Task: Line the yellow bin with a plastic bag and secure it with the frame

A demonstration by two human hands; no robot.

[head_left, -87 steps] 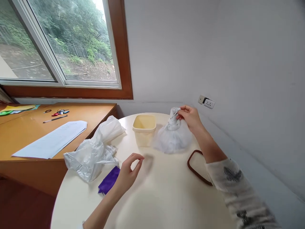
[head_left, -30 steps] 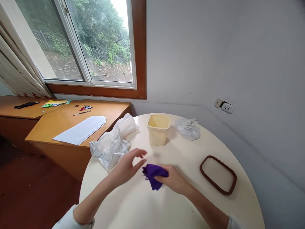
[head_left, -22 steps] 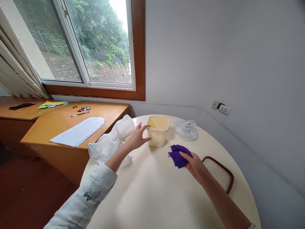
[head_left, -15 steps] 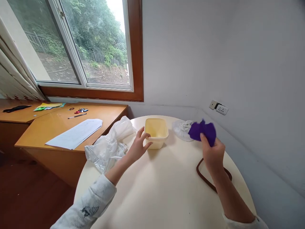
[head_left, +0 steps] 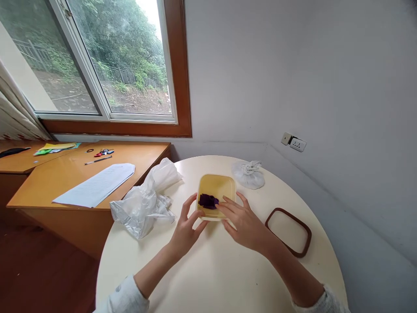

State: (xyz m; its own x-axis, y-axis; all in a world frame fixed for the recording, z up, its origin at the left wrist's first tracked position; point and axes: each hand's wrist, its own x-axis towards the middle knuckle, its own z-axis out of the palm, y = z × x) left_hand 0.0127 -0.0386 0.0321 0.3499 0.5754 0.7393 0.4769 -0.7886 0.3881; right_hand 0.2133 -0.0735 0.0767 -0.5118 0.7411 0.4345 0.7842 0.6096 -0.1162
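A pale yellow plastic container [head_left: 224,187] stands near the middle of the round table, its open top towards me. Inside, a crumpled dark purple cloth [head_left: 207,201] lies against the near left part. My left hand [head_left: 187,228] grips the container's near left corner, fingers along the side and thumb at the front wall. Around the near right corner is my right hand [head_left: 239,217]: some fingers reach over the rim towards the cloth, another rests along the right side, and the thumb is at the front. Whether those inner fingers touch the cloth is hard to tell.
A crumpled clear plastic bag [head_left: 145,202] lies left of the container. Behind it to the right sits a knotted plastic bag [head_left: 249,174]. A brown rounded rectangular frame [head_left: 308,238] is on the white table [head_left: 221,278]. Papers [head_left: 97,184] lie on the wooden desk [head_left: 143,150].
My right hand has moved left from above the brown frame to the container. The purple cloth it held is now inside. The container sits nearer to me, with my left hand still at it.
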